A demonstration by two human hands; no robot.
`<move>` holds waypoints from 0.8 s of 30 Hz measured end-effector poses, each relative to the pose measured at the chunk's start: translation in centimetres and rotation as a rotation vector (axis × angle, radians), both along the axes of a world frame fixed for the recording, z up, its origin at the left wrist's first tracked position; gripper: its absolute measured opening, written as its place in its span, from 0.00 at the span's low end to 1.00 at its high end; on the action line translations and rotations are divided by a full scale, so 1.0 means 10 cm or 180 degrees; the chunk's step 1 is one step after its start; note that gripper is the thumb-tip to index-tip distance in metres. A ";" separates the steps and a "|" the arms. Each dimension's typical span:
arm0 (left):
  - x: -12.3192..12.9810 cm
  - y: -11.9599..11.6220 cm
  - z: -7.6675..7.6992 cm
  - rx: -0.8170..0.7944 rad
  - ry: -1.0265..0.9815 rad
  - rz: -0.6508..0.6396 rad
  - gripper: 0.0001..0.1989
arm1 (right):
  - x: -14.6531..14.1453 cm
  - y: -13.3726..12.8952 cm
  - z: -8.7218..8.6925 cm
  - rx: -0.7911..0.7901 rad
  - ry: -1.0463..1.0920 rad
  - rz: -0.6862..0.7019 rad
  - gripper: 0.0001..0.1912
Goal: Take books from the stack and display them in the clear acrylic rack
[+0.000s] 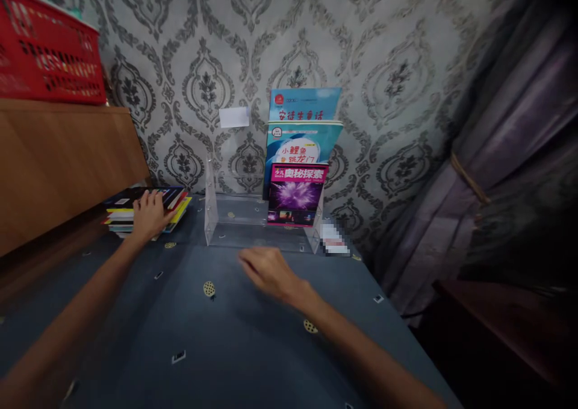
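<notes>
My left hand (151, 215) is at the near edge of a small stack of books at the left, its fingers over the dark cover of the top book (123, 202) and its thumb by the edge. Yellow and white edges of lower books (121, 216) show beneath. My right hand (270, 271), slightly blurred, hovers over the cloth with curled fingers and nothing visible in it. Just beyond it stands a clear tiered stand (210, 207). On its right side are a magazine with a purple burst (295, 195), a teal book (329, 138) and a light-blue book (332, 99).
A dark blue patterned cloth (217, 330) covers the table. At the left, a red basket (49, 53) sits on a wooden cabinet (72, 150). A pixelated white item (334, 240) lies right of the stand. A tied curtain (433, 216) hangs at the right.
</notes>
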State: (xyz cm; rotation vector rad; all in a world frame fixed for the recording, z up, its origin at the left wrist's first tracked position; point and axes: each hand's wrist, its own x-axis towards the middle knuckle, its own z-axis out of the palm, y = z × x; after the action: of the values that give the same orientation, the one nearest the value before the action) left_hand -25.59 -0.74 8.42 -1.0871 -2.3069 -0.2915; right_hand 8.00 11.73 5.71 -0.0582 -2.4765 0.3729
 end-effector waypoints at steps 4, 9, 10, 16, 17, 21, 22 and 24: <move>-0.20 -0.05 0.09 -0.0463 -0.0425 0.0112 0.33 | 0.16 -0.26 -0.46 0.0305 -0.0657 0.0081 0.11; -0.23 -0.13 0.14 -0.0620 -0.0384 0.0037 0.26 | 0.33 -0.30 -0.75 -0.0153 -0.0369 0.0089 0.10; -0.22 -0.15 0.15 -0.0637 -0.0376 0.0019 0.25 | 0.34 -0.30 -0.76 -0.0283 -0.0335 0.0074 0.10; -0.11 -0.38 0.14 -0.0766 -0.0155 -0.0236 0.25 | 0.32 -0.29 -0.71 -0.0816 -0.0412 0.0045 0.10; -0.07 -0.43 0.12 -0.0772 -0.0105 -0.0304 0.25 | 0.32 -0.29 -0.70 -0.0829 -0.0419 0.0050 0.10; 0.14 -0.65 -0.04 -0.0761 0.0040 -0.0443 0.26 | 0.33 -0.29 -0.69 -0.0859 -0.0432 0.0063 0.11; 0.22 -0.71 -0.11 -0.0793 0.0050 -0.0434 0.27 | 0.33 -0.29 -0.69 -0.0862 -0.0444 0.0062 0.11; 0.41 -0.84 -0.26 -0.0934 0.0015 -0.0380 0.27 | 0.33 -0.29 -0.68 -0.0854 -0.0458 0.0051 0.12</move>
State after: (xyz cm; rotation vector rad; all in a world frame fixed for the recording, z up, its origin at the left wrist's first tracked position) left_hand -21.52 -9.13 5.82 -1.3688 -2.3341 0.0067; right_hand 11.33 8.86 -1.14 -0.1817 -2.5528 0.7290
